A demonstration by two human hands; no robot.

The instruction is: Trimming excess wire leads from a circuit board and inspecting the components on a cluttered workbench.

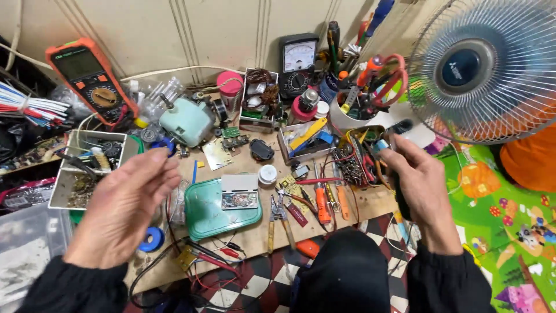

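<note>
My left hand is raised over the left part of a cluttered wooden bench, seen from the back. Its fingers are drawn together and blurred, and whether anything sits between them is hidden. My right hand is closed around a black-handled tool held upright at the bench's right end, beside a small tray of screws and bits. Between the hands lies a green tray carrying a small white case with a circuit board.
Pliers and orange-handled screwdrivers lie near the front edge. An orange multimeter, an analog meter, a mint-green housing and a cup of tools stand behind. A fan stands at right.
</note>
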